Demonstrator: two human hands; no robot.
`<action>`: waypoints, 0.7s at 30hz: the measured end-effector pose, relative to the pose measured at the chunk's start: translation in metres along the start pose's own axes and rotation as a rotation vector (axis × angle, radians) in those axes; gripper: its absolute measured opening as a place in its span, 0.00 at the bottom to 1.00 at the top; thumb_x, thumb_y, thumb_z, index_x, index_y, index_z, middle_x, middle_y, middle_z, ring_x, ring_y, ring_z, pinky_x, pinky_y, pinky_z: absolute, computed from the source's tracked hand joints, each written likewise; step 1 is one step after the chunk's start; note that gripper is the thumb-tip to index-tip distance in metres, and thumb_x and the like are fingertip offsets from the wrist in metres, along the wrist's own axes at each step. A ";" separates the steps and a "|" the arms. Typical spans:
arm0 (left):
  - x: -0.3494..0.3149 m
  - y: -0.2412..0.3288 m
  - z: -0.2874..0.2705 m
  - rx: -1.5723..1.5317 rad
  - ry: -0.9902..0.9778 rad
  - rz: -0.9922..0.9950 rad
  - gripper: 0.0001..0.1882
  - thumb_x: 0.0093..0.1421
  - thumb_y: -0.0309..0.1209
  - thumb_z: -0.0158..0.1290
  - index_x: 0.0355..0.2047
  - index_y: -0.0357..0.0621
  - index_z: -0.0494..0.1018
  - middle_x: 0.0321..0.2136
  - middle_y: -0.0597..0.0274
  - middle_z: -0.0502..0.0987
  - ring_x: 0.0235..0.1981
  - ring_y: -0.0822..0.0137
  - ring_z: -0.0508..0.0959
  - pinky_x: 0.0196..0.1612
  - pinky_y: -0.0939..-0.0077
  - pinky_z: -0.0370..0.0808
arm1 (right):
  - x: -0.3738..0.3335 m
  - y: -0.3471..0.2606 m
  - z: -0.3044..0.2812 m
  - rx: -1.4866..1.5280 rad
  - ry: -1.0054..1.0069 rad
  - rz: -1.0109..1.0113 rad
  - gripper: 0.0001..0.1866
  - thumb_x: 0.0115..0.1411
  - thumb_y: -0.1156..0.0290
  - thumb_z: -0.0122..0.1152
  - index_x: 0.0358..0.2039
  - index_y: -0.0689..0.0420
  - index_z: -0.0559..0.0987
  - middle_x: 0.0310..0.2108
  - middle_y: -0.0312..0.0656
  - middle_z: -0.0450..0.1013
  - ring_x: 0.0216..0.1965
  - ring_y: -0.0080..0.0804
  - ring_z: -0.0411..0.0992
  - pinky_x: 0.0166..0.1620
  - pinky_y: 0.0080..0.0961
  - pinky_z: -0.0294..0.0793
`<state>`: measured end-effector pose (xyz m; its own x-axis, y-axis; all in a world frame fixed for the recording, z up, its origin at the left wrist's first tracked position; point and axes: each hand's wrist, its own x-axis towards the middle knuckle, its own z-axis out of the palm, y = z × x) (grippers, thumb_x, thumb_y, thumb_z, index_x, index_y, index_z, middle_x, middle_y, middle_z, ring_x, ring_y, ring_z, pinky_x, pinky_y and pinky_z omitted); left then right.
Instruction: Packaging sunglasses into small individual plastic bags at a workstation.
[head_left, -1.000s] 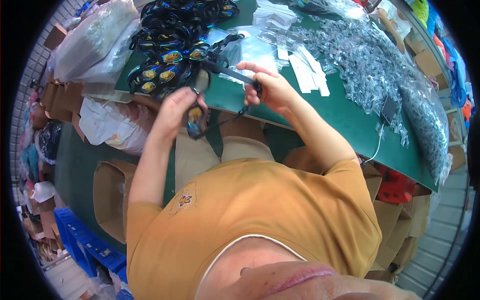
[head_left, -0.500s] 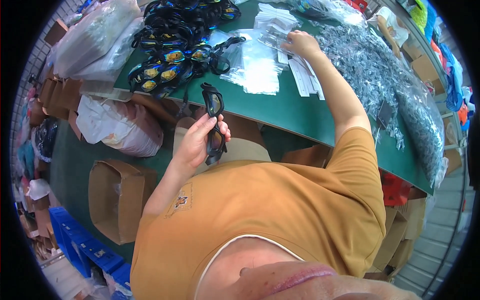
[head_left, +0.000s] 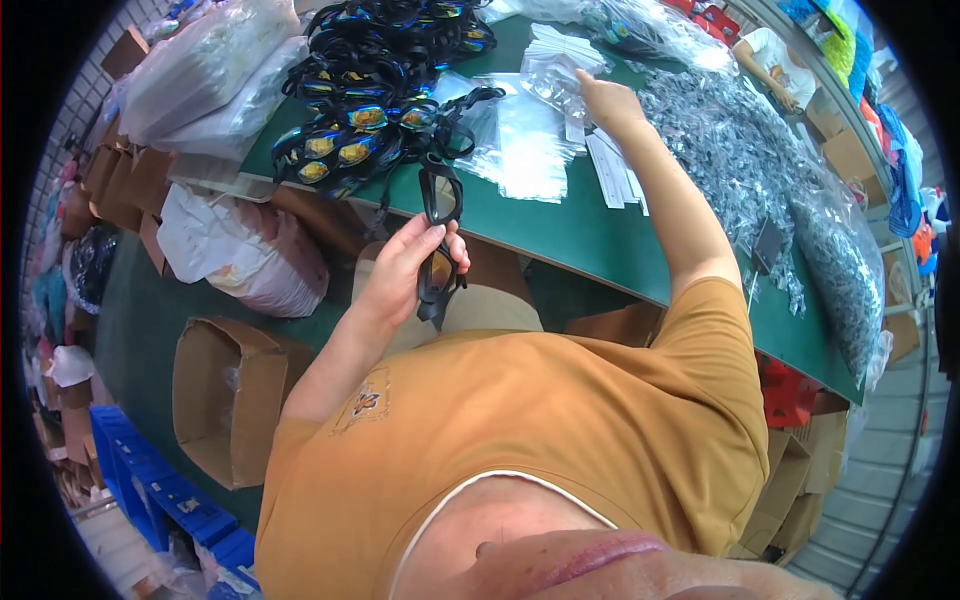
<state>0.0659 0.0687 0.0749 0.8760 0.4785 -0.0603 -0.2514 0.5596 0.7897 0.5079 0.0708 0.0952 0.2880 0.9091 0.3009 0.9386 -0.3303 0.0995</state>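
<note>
My left hand (head_left: pixel 405 265) is closed around a pair of black swim goggles (head_left: pixel 441 195), held upright just off the table's near edge, with one lens above my fingers and the other below. Out over the table, my right hand (head_left: pixel 612 103) is at the clear plastic pieces (head_left: pixel 555 85) lying on a stack of white cards (head_left: pixel 562 45). Its index finger points out while the other fingers curl under; what they grip is hidden. Left of that hand lie flat clear bags (head_left: pixel 530 160). More white strips (head_left: pixel 612 172) rest below it.
A heap of black goggles with mirrored lenses (head_left: pixel 365 118) covers the table's left part. Many small clear-and-dark plastic parts (head_left: pixel 715 150) spread across the right. A cardboard box (head_left: pixel 235 400), a white sack (head_left: pixel 240 255) and blue crates (head_left: pixel 170 495) stand left. Another person (head_left: pixel 780 65) is at far right.
My right index finger has stretched out, with the hand still over the plastic pieces. The goggles remain in my left hand, tilted slightly differently. The whole view has shifted slightly.
</note>
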 end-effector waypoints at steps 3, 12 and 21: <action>0.008 0.003 -0.004 0.039 -0.005 0.094 0.11 0.74 0.33 0.45 0.49 0.39 0.70 0.32 0.60 0.75 0.38 0.64 0.77 0.46 0.68 0.76 | -0.016 -0.021 -0.038 0.126 0.107 0.073 0.14 0.70 0.62 0.52 0.46 0.53 0.82 0.40 0.51 0.81 0.43 0.50 0.80 0.44 0.45 0.78; 0.044 0.001 -0.019 0.047 0.148 0.212 0.19 0.75 0.35 0.41 0.59 0.35 0.69 0.41 0.59 0.79 0.44 0.64 0.78 0.53 0.67 0.74 | -0.142 -0.189 -0.084 1.318 -0.143 -0.037 0.10 0.70 0.66 0.62 0.44 0.58 0.82 0.23 0.24 0.69 0.23 0.12 0.64 0.27 0.15 0.64; 0.042 -0.018 0.005 0.258 0.173 0.286 0.16 0.73 0.37 0.50 0.55 0.41 0.68 0.45 0.64 0.76 0.50 0.74 0.74 0.57 0.74 0.69 | -0.147 -0.225 -0.048 0.974 0.131 0.011 0.15 0.67 0.69 0.58 0.53 0.56 0.74 0.31 0.54 0.80 0.32 0.53 0.81 0.35 0.44 0.79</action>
<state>0.1095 0.0757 0.0609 0.6987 0.7085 0.0994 -0.3434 0.2103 0.9153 0.2456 -0.0009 0.0742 0.3293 0.8527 0.4056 0.6992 0.0685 -0.7117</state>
